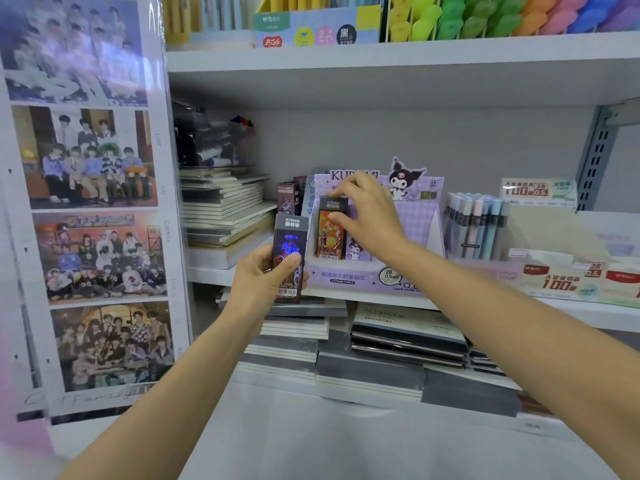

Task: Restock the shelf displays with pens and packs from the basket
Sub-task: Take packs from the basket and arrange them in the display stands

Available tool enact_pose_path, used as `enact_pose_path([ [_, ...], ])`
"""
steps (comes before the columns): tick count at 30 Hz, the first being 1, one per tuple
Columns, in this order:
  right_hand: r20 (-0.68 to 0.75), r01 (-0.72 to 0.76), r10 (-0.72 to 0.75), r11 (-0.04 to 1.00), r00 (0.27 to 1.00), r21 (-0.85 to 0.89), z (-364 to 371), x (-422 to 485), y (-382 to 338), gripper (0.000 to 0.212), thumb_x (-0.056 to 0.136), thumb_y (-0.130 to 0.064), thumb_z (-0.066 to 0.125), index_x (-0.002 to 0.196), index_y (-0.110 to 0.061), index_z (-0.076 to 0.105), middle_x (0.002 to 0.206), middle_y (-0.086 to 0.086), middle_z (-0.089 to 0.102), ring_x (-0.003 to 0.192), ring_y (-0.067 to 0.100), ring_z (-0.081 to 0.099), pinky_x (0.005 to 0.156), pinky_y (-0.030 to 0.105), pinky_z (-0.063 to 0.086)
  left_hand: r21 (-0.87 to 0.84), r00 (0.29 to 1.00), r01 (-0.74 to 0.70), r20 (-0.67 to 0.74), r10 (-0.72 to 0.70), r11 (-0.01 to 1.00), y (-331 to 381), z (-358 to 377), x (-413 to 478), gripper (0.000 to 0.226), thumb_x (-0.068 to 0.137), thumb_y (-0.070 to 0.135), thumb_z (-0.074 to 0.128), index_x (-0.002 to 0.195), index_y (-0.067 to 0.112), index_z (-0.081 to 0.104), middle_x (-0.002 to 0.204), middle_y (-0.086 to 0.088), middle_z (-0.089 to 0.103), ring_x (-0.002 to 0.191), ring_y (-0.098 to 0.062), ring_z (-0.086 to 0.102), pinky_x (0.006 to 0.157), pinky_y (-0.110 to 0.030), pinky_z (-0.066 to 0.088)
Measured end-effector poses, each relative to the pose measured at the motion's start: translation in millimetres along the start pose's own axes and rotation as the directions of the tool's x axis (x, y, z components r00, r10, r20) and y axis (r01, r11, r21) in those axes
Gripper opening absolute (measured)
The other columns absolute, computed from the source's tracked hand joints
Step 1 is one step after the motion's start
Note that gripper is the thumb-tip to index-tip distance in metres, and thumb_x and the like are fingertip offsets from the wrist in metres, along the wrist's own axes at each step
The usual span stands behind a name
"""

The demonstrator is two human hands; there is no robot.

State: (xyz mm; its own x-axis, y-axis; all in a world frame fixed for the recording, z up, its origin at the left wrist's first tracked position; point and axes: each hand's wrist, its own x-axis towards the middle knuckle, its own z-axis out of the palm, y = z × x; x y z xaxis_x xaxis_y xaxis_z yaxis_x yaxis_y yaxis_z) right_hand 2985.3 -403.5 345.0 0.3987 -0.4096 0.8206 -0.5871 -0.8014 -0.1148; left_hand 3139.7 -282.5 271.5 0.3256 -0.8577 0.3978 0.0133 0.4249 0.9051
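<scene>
1. The orange pack (330, 237) stands in the box's (360, 277) left end, with the right grip (367, 216) pinching its top. Seat it upright and flush.
2. The left grip (263, 282) is clamped on the blue pack (289, 258) at the shelf (207, 276) edge. Slot it alongside next.

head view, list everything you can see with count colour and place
orange pack: one, orange and black, upright in the display box
dark pack: one, black with blue print, held before the shelf
display box: one, lilac, middle shelf
pens: a row, pastel blue, pink, grey, right of the display box
notebooks: several stacks, cream and grey, left and on the shelf below
photo sheet: one, multicoloured, far left
left hand: one, grips the dark pack
right hand: one, pinches the orange pack's top
</scene>
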Motion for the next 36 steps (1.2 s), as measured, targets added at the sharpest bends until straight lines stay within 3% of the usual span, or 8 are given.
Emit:
enact_pose_path([
  [9,0.117,-0.045,0.043,0.999,0.992,0.013,-7,-9,4,0.038,0.094,-0.028,0.059,0.131,-0.021,0.058,0.139,-0.001,0.048,0.133,0.018,0.035,0.111,0.036,0.020,-0.036,0.999,0.039,0.018,-0.038,0.999,0,13,-3,0.014,0.092,0.014,0.064,0.105,0.012,0.067,0.085,-0.015,0.074,0.075,-0.023,0.072,0.068,-0.029,0.060],
  [15,0.122,-0.158,0.111,0.841,0.986,0.517,-30,-35,-23,0.039,0.094,-0.026,0.059,0.132,-0.018,0.054,0.122,-0.008,0.058,0.096,-0.009,0.054,0.082,0.013,0.046,-0.014,0.996,0.023,0.081,-0.022,1.000,5,29,-6,0.016,0.091,0.014,0.065,0.107,0.013,0.068,0.087,-0.013,0.074,0.075,-0.023,0.072,0.071,-0.034,0.060],
  [21,0.263,-0.242,0.124,0.843,0.957,0.481,-41,-52,-20,0.026,0.092,-0.018,0.064,0.117,-0.009,0.065,0.096,0.006,0.069,0.080,0.018,0.063,0.075,0.036,0.055,0.204,0.988,-0.055,0.151,0.024,0.977,6,45,-12,0.016,0.092,0.015,0.065,0.107,0.013,0.067,0.089,-0.004,0.074,0.081,-0.021,0.070,0.074,-0.031,0.058],
  [23,0.218,-0.266,0.176,0.814,0.960,0.516,-49,-52,-14,0.020,0.091,-0.015,0.064,0.109,-0.008,0.066,0.094,0.008,0.069,0.082,0.022,0.066,0.077,0.040,0.057,0.459,0.989,-0.148,0.092,0.119,0.876,2,44,-12,0.023,0.093,0.020,0.065,0.115,0.015,0.061,0.105,0.001,0.069,0.096,-0.017,0.065,0.084,-0.033,0.054],
  [25,0.136,-0.288,0.256,0.782,0.957,0.553,-56,-50,-6,0.013,0.092,-0.013,0.062,0.105,-0.010,0.064,0.097,0.010,0.069,0.090,0.025,0.067,0.080,0.043,0.057,0.737,0.943,-0.288,0.106,0.316,0.612,1,36,-13,0.032,0.093,0.021,0.063,0.123,0.016,0.054,0.121,0.002,0.059,0.108,-0.016,0.056,0.089,-0.034,0.048],
  [27,0.044,-0.284,0.325,0.744,0.945,0.604,-62,-45,1,0.009,0.094,-0.012,0.060,0.102,-0.015,0.060,0.096,0.007,0.068,0.092,0.023,0.068,0.077,0.040,0.059,0.840,0.855,-0.438,0.278,0.438,0.322,-2,27,-13,0.041,0.091,0.016,0.063,0.131,0.011,0.052,0.136,-0.004,0.053,0.127,-0.022,0.048,0.099,-0.038,0.044],
  [29,-0.007,-0.263,0.348,0.722,0.937,0.640,-65,-41,6,0.009,0.095,-0.011,0.058,0.103,-0.015,0.057,0.093,0.002,0.066,0.094,0.023,0.068,0.074,0.034,0.060,0.844,0.823,-0.518,0.447,0.350,0.139,-9,21,-13,0.052,0.091,0.016,0.063,0.140,0.009,0.047,0.149,-0.008,0.044,0.142,-0.027,0.034,0.114,-0.041,0.032],
  [36,0.007,-0.240,0.278,0.819,0.961,0.520,-37,-31,3,0.010,0.093,-0.013,0.060,0.103,-0.015,0.059,0.092,0.008,0.068,0.087,0.025,0.066,0.078,0.049,0.055,0.847,0.820,-0.531,0.521,0.237,-0.024,-30,18,-17,0.075,0.082,0.012,0.070,0.148,0.006,0.034,0.151,-0.010,0.039,0.145,-0.029,0.028,0.117,-0.041,0.029],
])
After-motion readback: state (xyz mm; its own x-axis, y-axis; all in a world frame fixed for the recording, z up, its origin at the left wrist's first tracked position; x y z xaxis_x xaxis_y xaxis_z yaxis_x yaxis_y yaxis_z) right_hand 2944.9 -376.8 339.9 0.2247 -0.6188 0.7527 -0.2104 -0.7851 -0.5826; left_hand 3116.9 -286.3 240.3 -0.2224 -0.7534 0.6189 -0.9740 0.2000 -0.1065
